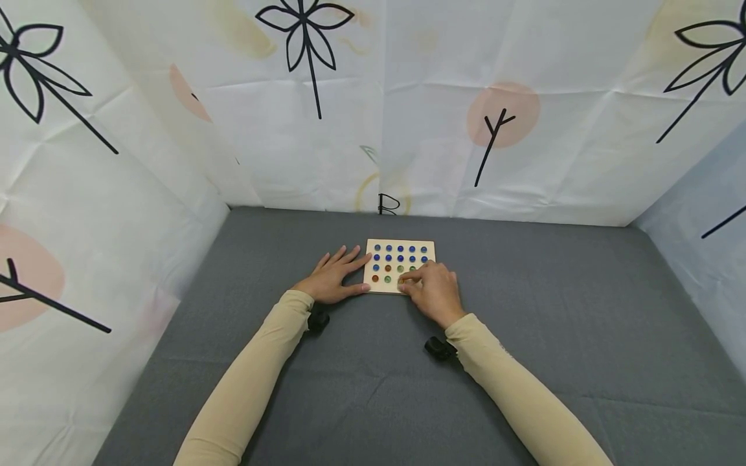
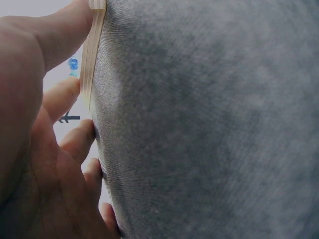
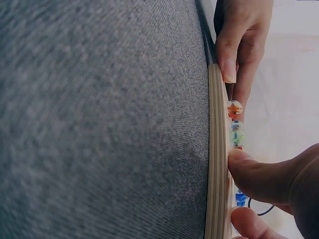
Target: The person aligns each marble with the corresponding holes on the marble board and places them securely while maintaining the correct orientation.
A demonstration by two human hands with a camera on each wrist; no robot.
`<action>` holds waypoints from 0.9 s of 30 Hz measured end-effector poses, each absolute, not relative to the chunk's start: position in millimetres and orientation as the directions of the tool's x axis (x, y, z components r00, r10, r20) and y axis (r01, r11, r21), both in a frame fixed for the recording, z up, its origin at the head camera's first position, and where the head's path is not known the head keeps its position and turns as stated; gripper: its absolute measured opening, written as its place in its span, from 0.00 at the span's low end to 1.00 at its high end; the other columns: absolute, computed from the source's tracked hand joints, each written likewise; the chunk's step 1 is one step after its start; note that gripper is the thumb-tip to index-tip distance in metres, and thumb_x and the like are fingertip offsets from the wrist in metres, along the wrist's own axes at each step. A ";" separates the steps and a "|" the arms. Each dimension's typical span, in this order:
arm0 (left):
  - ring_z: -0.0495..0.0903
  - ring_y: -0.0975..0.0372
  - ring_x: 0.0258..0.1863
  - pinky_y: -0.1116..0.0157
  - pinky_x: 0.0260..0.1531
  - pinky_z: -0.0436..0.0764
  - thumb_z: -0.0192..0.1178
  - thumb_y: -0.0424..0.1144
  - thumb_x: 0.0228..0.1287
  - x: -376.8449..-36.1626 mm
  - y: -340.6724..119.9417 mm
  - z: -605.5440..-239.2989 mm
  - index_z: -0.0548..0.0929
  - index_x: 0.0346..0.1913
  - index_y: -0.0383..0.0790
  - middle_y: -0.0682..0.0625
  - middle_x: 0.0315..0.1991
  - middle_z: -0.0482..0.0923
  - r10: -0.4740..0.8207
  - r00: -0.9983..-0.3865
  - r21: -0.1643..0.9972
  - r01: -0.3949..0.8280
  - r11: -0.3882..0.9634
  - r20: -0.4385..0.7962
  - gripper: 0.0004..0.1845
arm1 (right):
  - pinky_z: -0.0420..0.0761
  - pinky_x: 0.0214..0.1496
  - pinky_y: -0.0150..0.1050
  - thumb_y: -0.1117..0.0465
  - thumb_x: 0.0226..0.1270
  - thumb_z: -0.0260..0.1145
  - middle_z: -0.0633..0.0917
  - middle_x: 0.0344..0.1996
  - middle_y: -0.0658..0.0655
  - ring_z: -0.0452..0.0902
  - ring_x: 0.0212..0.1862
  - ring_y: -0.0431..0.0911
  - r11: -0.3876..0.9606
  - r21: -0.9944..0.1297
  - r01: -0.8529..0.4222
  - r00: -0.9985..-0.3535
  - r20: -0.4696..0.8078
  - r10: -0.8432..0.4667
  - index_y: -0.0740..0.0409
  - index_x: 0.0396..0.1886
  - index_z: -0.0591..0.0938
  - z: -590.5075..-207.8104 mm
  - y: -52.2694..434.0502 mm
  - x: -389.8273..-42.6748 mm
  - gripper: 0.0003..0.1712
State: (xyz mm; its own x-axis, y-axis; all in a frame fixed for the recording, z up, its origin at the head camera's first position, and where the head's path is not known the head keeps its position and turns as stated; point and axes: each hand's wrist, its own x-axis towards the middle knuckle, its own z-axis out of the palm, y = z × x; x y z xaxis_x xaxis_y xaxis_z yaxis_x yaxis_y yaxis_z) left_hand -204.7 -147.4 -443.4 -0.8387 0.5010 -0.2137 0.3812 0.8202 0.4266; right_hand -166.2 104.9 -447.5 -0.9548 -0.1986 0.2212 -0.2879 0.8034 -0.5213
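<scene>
A pale wooden board (image 1: 381,288) lies flat, with rows of glass marbles seated in it. The far two rows hold blue marbles (image 1: 400,258); nearer rows mix blue, green and orange-red ones. My left hand (image 1: 329,281), fingers spread, touches the board's left side with its thumb and index finger. Over the near row, my right hand (image 1: 436,292) pinches an orange-tinted marble between thumb and index finger, mostly covered by them. The right wrist view shows the thumb (image 3: 254,174) low over the board, beside a greenish marble (image 3: 238,133) and an orange one (image 3: 235,108). Some right-side marbles are hidden.
Grey cloth (image 1: 361,362) covers the table under the board. White patterned sheets (image 1: 431,142) stand behind the table and at both sides. A black wrist camera (image 1: 440,349) sits under the right wrist, and another black camera (image 1: 318,320) under the left.
</scene>
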 end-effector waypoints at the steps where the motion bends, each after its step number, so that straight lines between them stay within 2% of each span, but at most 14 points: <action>1: 0.37 0.48 0.81 0.44 0.77 0.36 0.57 0.60 0.74 -204.7 -147.4 -443.4 0.54 0.82 0.54 0.47 0.82 0.44 0.501 -0.839 0.427 0.382 0.820 -0.213 0.41 | 0.71 0.41 0.55 0.54 0.59 0.79 0.86 0.32 0.54 0.77 0.38 0.53 0.802 -0.522 -0.289 -0.954 0.224 -0.198 0.50 0.40 0.94 -447.5 104.5 -166.2 0.10; 12: 0.38 0.47 0.81 0.43 0.77 0.36 0.57 0.60 0.74 -204.7 -147.1 -444.1 0.54 0.82 0.53 0.45 0.82 0.45 0.501 -0.839 0.431 0.380 0.819 -0.212 0.41 | 0.70 0.33 0.50 0.56 0.58 0.80 0.89 0.30 0.54 0.82 0.34 0.52 0.776 -0.556 -0.298 -0.949 0.259 -0.179 0.51 0.36 0.94 -446.7 102.1 -168.5 0.07; 17: 0.37 0.48 0.81 0.43 0.77 0.36 0.57 0.60 0.74 -205.2 -147.1 -444.3 0.54 0.82 0.53 0.46 0.82 0.44 0.498 -0.839 0.426 0.377 0.822 -0.219 0.41 | 0.68 0.34 0.50 0.57 0.59 0.80 0.89 0.32 0.55 0.80 0.34 0.52 0.778 -0.560 -0.285 -0.954 0.245 -0.173 0.52 0.36 0.94 -445.8 101.5 -168.1 0.07; 27: 0.37 0.49 0.81 0.44 0.77 0.35 0.57 0.61 0.73 -204.8 -146.9 -443.9 0.54 0.82 0.54 0.47 0.82 0.44 0.495 -0.841 0.428 0.373 0.823 -0.219 0.42 | 0.65 0.28 0.46 0.56 0.59 0.80 0.91 0.31 0.54 0.79 0.29 0.50 0.781 -0.553 -0.290 -0.952 0.254 -0.173 0.51 0.35 0.94 -444.1 101.5 -168.9 0.06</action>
